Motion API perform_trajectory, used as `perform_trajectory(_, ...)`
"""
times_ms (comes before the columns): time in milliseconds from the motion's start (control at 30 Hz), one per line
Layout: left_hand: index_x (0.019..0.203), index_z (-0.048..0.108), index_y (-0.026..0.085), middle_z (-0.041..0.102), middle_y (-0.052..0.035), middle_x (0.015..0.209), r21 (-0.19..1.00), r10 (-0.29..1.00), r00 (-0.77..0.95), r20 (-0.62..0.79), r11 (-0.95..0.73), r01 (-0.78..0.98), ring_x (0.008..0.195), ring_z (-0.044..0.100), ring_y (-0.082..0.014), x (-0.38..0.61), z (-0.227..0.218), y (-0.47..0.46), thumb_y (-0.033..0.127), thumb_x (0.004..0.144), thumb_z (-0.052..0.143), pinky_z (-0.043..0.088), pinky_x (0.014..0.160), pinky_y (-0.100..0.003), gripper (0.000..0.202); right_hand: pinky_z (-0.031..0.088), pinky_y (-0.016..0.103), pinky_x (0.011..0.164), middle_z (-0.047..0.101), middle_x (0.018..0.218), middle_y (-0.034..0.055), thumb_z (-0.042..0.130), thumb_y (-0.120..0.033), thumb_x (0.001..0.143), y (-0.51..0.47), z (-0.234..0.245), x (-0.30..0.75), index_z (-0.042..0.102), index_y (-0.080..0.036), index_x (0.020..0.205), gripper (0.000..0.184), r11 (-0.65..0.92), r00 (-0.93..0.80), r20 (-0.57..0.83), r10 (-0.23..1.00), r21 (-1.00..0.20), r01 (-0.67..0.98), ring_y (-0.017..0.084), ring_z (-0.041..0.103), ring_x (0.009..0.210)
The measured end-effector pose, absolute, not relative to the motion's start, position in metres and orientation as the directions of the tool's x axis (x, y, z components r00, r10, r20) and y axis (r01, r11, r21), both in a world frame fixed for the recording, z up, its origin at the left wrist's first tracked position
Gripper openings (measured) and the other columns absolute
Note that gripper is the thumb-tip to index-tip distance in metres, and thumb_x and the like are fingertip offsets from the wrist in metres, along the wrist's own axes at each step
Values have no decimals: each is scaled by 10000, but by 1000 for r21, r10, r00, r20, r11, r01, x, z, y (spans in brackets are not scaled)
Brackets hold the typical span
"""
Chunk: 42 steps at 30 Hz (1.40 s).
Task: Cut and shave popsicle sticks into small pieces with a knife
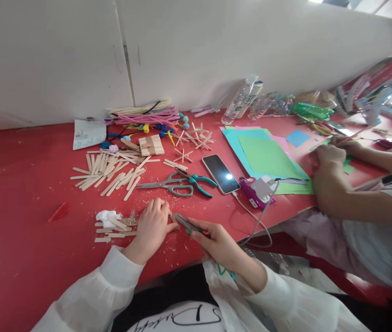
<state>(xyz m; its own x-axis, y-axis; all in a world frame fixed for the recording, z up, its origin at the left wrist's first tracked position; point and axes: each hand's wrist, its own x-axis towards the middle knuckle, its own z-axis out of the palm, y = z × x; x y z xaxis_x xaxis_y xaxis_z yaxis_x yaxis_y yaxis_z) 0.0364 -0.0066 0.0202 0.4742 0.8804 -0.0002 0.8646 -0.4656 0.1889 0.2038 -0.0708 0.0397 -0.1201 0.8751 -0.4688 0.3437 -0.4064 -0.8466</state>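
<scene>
a tool [187,224] was gripped by the right hand [218,242]; the left hand [151,230] was curled, its hold obscured. shavings [133,218] were strewn; many sticks [103,162] seemed unworked.

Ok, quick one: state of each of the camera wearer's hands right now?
Left hand: closed, apparently pinching a small pale wooden piece, mostly hidden.
Right hand: closed, holding a slim grey cutter-like tool.

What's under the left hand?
Around the left hand: red table, sticks by its outer edge, and what looks like a wood end near the tool. Anything beneath the palm is covered; can't tell.
</scene>
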Motion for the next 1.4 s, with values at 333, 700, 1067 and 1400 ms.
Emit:
perform_trajectory(333, 1058, 569, 171, 531, -76, 963, 244, 835, 542, 90, -546, 801, 943, 513, -222, 19, 23, 9, 167, 873, 482, 453, 800, -345, 205, 436, 415, 931, 600, 1213, 121, 562, -384, 769, -81, 9, 220, 496, -151, 1281, 566, -199, 154, -144, 978, -869, 453, 272, 556, 1108)
perform_trajectory(700, 625, 512, 192, 535, -6, 708, 572, 869, 494, 23, -417, 706, 735, 519, -190, 0, 26, 10, 101, 724, 588, 419, 706, -311, 155, 501, 375, 780, 665, 1072, 108, 584, -340, 729, -60, 8, 219, 570, -160, 1166, 473, -71, 148, -16, 989, -926, 372, 263, 627, 925)
perform_trajectory(1067, 705, 576, 169, 581, 4, 639, 897, 980, 80, 184, -200, 394, 595, 543, -148, 3, 36, 62, 347, 733, 506, 431, 565, -243, 193, 378, 230, 465, 460, 543, -53, 511, -399, 746, 48, 46, 181, 482, -204, 712, 200, 178, 110, 178, 978, -984, 12, 101, 425, 474)
perform_trajectory(1400, 745, 579, 164, 610, -18, 671, 946, 983, -31, 180, -165, 280, 629, 571, -163, 16, 5, 62, 392, 791, 498, 463, 597, -259, 246, 394, 216, 455, 437, 517, -72, 534, -198, 640, 67, 21, 153, 591, -172, 790, 162, 185, -6, 185, 983, -982, -26, 89, 385, 448)
